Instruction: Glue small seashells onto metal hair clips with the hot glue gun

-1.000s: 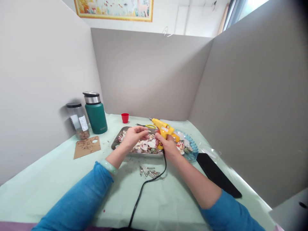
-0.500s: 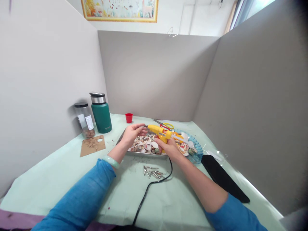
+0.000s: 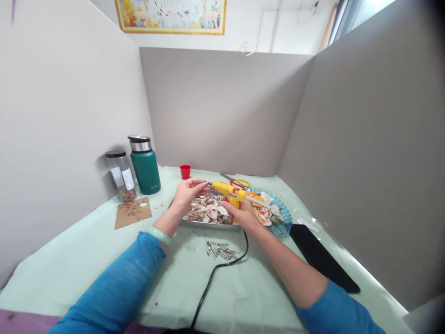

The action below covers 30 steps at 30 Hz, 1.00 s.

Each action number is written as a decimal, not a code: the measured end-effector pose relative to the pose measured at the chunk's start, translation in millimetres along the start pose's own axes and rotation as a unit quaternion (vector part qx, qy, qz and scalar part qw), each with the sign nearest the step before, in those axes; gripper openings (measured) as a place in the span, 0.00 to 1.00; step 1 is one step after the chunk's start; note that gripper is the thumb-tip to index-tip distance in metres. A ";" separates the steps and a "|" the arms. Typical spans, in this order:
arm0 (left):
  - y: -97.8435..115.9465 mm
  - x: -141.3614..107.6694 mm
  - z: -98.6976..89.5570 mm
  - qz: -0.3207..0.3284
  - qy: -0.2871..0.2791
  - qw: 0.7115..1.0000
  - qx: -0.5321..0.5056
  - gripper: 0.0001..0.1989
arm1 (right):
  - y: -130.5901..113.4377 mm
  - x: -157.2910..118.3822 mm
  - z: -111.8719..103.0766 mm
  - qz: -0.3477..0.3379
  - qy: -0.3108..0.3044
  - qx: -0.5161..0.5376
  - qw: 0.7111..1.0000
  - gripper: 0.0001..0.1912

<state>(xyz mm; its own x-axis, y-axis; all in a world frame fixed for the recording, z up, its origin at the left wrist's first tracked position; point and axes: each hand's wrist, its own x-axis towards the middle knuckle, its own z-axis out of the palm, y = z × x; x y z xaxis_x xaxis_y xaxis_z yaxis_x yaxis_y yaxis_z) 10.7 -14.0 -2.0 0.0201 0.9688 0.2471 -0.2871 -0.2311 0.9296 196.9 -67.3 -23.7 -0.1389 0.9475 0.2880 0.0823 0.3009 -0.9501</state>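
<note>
Yellow plastic glue gun (image 3: 229, 189) sits in the right hand (image 3: 244, 217), fingers wrapped round its grip, nozzle near the pinched fingertips of the left hand (image 3: 187, 192); what they pinch is too small to tell. Steady wrists and skin off the likely hot tip would serve best. Beneath both hands lies a shell-filled tray (image 3: 212, 225); beyond the right hand, a blue plate (image 3: 286, 218).

Desk (image 3: 114, 269) w/ pale green cover. On it, L side: jar (image 3: 120, 178), green bottle (image 3: 145, 170), brown card (image 3: 132, 213). Back: red cup (image 3: 185, 172), scissors (image 3: 238, 181). Mid: metal tray (image 3: 208, 224) of shells, blue plate (image 3: 285, 219) just R of it; metal clips (image 3: 221, 251) in front. R: black slab (image 3: 323, 256).
</note>
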 end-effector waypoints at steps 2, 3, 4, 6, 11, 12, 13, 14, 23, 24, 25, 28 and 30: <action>-0.4 -0.1 -0.4 0.013 -0.002 1.000 0.012 0.15 | -0.1 0.1 0.2 0.004 0.003 -0.002 1.000 0.16; -0.6 -0.2 -0.6 0.019 -0.003 1.000 0.018 0.16 | 0.4 0.2 0.2 0.003 0.004 -0.002 1.000 0.16; -0.6 -0.5 -0.8 0.024 -0.004 0.999 0.022 0.16 | 1.2 0.3 0.1 -0.001 0.004 -0.002 1.000 0.16; 0.0 -1.2 -0.9 0.034 -0.001 0.999 0.030 0.17 | 3.3 0.5 -0.4 -0.012 0.006 -0.003 1.000 0.16; 3.0 -3.8 1.3 0.040 0.009 0.998 0.046 0.17 | 5.7 0.5 -1.3 -0.020 0.007 -0.004 1.000 0.16; 3.2 -4.1 1.8 0.041 0.008 0.998 0.051 0.17 | 5.2 0.3 -1.1 -0.019 0.007 -0.005 1.000 0.16; 3.1 -4.3 2.2 0.043 0.006 0.998 0.055 0.17 | 4.3 -0.1 -0.8 -0.017 0.006 -0.005 1.000 0.16; 2.8 -4.3 2.5 0.045 0.005 0.997 0.058 0.16 | 3.3 -0.6 -0.4 -0.014 0.005 -0.006 1.000 0.16; -1.3 -1.5 1.5 0.053 0.001 0.997 0.063 0.16 | -2.0 -2.5 0.7 -0.007 0.001 -0.018 1.000 0.16; -1.0 -1.7 1.7 0.054 0.001 0.996 0.065 0.15 | -0.5 -1.8 0.4 -0.011 0.002 -0.017 1.000 0.16; -0.5 -2.0 2.0 0.055 0.001 0.996 0.067 0.15 | 1.4 -1.1 0.1 -0.017 0.003 -0.017 1.000 0.16; 0.9 -3.6 3.2 0.055 0.001 0.996 0.071 0.15 | 7.0 0.9 -1.0 -0.026 0.003 -0.024 0.999 0.16; 1.4 -4.2 3.9 0.055 0.001 0.996 0.072 0.15 | 9.0 1.4 -1.5 -0.026 0.002 -0.028 0.999 0.17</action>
<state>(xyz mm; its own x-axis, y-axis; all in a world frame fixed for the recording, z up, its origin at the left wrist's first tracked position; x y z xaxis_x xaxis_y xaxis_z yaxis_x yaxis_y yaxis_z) 14.0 -18.8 -0.7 -0.0055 0.9369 0.3495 -0.1472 -0.3465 0.9264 198.9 -63.1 -31.7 -0.1397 0.9306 0.3383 0.1303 0.3560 -0.9254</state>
